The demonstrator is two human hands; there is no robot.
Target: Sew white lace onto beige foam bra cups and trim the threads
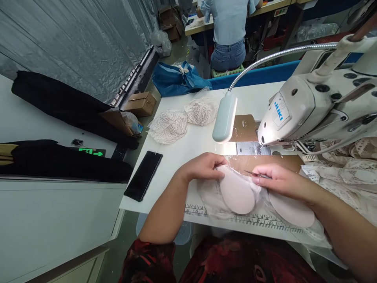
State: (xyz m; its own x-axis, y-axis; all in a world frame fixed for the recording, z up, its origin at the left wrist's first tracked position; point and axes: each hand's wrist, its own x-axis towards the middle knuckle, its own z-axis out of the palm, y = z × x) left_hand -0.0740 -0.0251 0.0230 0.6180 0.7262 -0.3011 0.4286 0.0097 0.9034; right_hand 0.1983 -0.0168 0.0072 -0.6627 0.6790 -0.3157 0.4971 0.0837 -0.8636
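Observation:
A pale, sheer bra with smooth padded cups lies at the table's front edge. My left hand is closed on the upper edge of one cup, thumb and fingers pinching the fabric. At the middle, between the cups, my right hand pinches the bra's edge. A thin, dark, pointed metal tool also sits in my right fingers, its tip towards the left; its exact kind is hard to make out. The second cup lies partly beneath my right hand and forearm.
A JUKI sewing machine stands at right, its lamp hanging over the table. Lace cups and a black phone lie at left. Lace fabric is heaped at right. A person sits beyond the table.

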